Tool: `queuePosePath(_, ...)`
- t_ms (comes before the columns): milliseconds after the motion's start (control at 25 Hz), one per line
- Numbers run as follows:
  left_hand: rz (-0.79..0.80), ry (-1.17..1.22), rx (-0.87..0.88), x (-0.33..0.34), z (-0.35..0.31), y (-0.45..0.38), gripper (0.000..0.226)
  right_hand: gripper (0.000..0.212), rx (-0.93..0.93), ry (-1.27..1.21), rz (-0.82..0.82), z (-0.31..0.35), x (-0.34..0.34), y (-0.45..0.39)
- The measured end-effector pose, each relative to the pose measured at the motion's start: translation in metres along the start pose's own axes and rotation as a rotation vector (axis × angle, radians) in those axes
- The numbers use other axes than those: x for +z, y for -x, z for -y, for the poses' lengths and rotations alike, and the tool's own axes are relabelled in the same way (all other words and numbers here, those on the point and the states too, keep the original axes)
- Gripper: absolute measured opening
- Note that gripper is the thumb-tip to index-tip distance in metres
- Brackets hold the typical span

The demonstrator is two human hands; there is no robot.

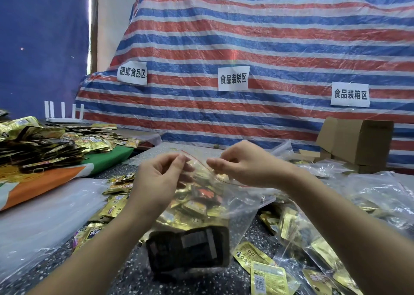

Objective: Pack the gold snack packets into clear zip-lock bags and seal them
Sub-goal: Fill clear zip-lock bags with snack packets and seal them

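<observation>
A clear zip-lock bag [226, 196] with a red zip strip stands in front of me on the speckled table [125, 167], holding several gold snack packets [195, 207]. My left hand [156, 178] pinches the left end of the bag's top edge. My right hand [244, 164] pinches the same edge further right. Loose gold packets [266, 270] lie on the table around the bag, and a dark object [190, 247] sits low behind the plastic.
A big heap of gold packets [44, 142] covers the left, on an orange and green cloth. Empty clear bags [44, 211] lie at left, filled bags [369, 196] at right. Cardboard boxes [356, 142] stand far right before a striped tarp with paper signs.
</observation>
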State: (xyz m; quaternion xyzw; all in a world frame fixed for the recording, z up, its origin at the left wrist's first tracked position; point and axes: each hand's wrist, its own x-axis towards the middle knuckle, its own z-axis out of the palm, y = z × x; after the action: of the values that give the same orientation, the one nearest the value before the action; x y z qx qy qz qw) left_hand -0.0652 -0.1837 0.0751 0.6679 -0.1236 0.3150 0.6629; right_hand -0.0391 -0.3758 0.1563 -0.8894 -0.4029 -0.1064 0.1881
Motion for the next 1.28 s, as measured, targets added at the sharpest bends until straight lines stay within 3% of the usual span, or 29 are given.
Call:
queuePosePath(80, -0.015, 0.03, 0.022, 0.002, -0.009, -0.006, 0.023, 0.083, -0.043, 0.025, -0.03, 0.008, -0.01, 0.002)
queuePosePath(120, -0.02, 0.04, 0.037, 0.003, -0.014, -0.008, 0.021, 0.075, -0.038, 0.051, -0.032, 0.011, -0.016, 0.004)
queuePosePath(240, -0.022, 0.045, 0.073, 0.006, -0.024, -0.011, 0.018, 0.021, 0.018, 0.114, -0.112, 0.009, -0.03, 0.005)
queuePosePath(280, -0.018, 0.039, 0.075, 0.007, -0.025, -0.011, 0.016, 0.017, 0.027, 0.122, -0.133, 0.008, -0.031, 0.005)
queuePosePath(840, 0.004, 0.044, 0.079, 0.013, -0.023, -0.004, 0.018, 0.035, 0.007, 0.087, -0.137, 0.025, -0.016, -0.011)
queuePosePath(1120, -0.055, 0.075, 0.054, -0.005, -0.014, -0.003, 0.017, 0.05, 0.346, -0.279, -0.255, -0.021, -0.02, -0.02)
queuePosePath(1280, -0.077, 0.09, 0.074, -0.014, -0.01, -0.003, 0.018, 0.034, 0.477, -0.413, -0.073, -0.069, 0.014, -0.017)
